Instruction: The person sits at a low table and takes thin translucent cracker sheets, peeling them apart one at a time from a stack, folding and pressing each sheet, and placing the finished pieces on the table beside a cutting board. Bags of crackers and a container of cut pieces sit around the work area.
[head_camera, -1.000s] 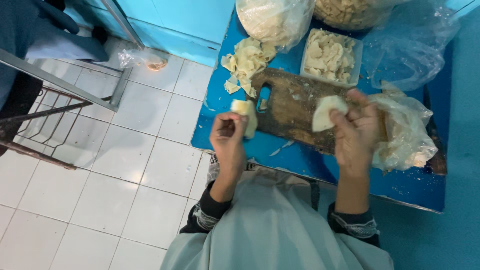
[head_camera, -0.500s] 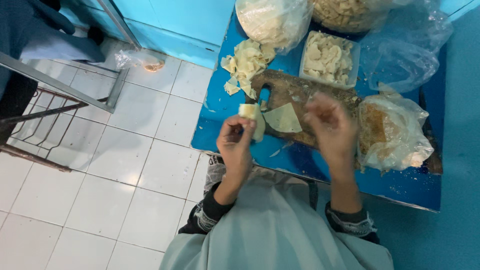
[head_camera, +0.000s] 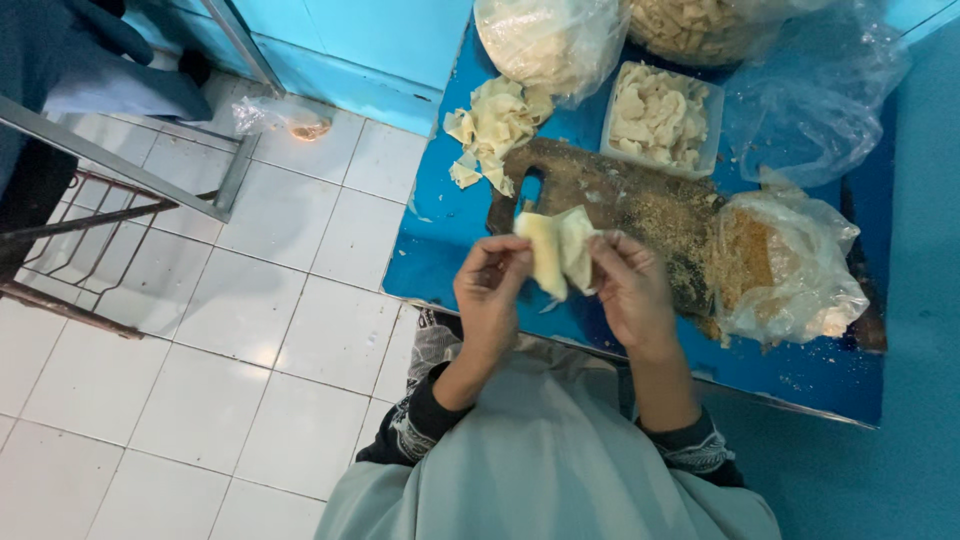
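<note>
Right above the near edge of the wooden cutting board (head_camera: 640, 215), both hands meet around one pale dough wrapper (head_camera: 558, 250). The left hand (head_camera: 490, 295) is closed on the wrapper's left side with pinching fingertips, and the right hand (head_camera: 625, 290) is closed on its right side in the same way, so the sheet hangs folded between them, lifted clear of the board and the blue bench (head_camera: 440, 250).

The board is dusted with brown crumbs. Just right of it a clear bag of brown crumbs (head_camera: 785, 270) lies open. Behind the board stands a rectangular tub (head_camera: 660, 115) filled with pale folded pieces, and to the left of that tub, at the board's far left corner, lies a loose heap of flat wrappers (head_camera: 495, 125). Further back are two full plastic bags (head_camera: 550, 35).

Judging by the scene, the work is partway along: the tub already holds many finished pieces, the piece in hand looks half folded, and the heap of flat wrappers remains unused. Whether the held wrapper has filling inside cannot be told.
</note>
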